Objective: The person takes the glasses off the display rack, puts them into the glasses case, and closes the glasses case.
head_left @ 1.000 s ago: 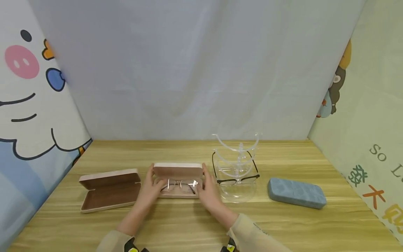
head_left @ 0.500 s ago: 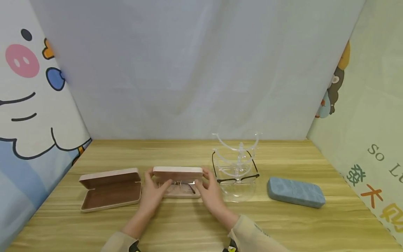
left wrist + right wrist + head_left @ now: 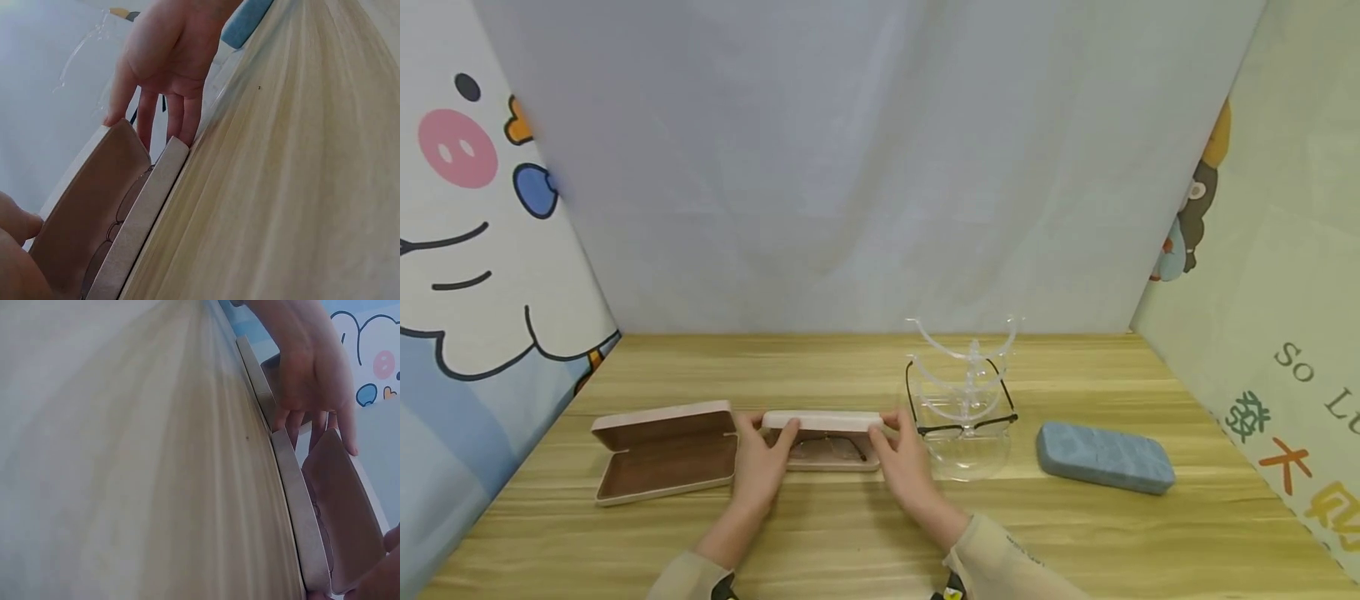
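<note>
A pale pink glasses case (image 3: 824, 421) lies in front of me, its lid lowered partway over its base. Inside rests a pair of thin-rimmed glasses (image 3: 829, 448), dark at the temple tip. My left hand (image 3: 760, 462) holds the case's left end, thumb on the lid's front edge. At the other end my right hand (image 3: 904, 467) does the same, its thumb on the lid and fingers along the end. The left wrist view shows the glasses' rims (image 3: 115, 228) in the gap between lid and base. The right wrist view shows the left thumb on the lid's corner.
To the left stands a second case (image 3: 666, 462), open, brown inside. A clear tiered display stand (image 3: 973, 375) close by on the right carries black-framed glasses (image 3: 967, 430). Farther right lies a closed blue case (image 3: 1105, 457). Cloth hangs behind the wooden table (image 3: 850, 542).
The lid has come down and forward over the glasses. Both thumbs have moved from inside the case, by the glasses, up onto the lid's front edge.
</note>
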Demonstrator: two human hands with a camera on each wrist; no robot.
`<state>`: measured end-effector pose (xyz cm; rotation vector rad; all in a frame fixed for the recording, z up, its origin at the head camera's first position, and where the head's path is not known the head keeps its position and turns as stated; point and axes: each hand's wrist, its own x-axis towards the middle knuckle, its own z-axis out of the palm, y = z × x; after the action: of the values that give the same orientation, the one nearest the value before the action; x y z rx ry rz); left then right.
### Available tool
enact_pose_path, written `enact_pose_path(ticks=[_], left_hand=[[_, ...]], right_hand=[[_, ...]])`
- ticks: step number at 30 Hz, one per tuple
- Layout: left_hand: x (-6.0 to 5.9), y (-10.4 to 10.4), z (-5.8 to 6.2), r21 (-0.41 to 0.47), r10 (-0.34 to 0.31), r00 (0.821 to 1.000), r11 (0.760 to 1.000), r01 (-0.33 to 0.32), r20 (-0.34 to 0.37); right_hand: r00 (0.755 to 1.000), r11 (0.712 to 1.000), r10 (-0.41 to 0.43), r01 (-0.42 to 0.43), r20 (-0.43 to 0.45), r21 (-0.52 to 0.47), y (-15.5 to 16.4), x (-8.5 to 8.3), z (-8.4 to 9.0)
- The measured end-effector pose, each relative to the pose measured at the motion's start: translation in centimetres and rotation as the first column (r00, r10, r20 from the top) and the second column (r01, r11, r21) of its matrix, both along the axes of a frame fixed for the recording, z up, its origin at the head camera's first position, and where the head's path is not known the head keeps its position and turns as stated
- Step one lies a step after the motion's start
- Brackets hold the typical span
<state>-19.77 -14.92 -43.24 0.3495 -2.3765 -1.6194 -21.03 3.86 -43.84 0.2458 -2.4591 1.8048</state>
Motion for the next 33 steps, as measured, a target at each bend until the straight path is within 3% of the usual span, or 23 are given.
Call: enact_pose_path(ticks=[11, 17, 22, 33], left_hand=[[0.9, -0.1, -0.7, -0.013, 0.012, 1.000, 1.000, -0.012, -0.025], [1.3, -0.2, -1.2, -0.134, 0.013, 1.000, 0.991, -0.014, -0.008], [1.6, -0.5, -0.8, -0.200, 0.009, 0.999, 0.980, 0.000, 0.041], [1.5, -0.1, 0.0, -0.189, -0.001, 0.997, 0.982, 0.016, 0.082]], right_hand=[[0.999, 1.000, 0.018, -0.019, -0.028, -0.021, 0.0, 0.4, -0.3], [1.000, 1.000, 0.002, -0.003, -0.026, -0.010, 0.1, 0.4, -0.5], [0.999, 0.999, 0.012, -0.011, -0.032, 0.040, 0.2, 0.3, -0.4], [0.999, 0.999, 0.025, -0.026, 0.028, 0.033, 1.2, 0.2, -0.1]])
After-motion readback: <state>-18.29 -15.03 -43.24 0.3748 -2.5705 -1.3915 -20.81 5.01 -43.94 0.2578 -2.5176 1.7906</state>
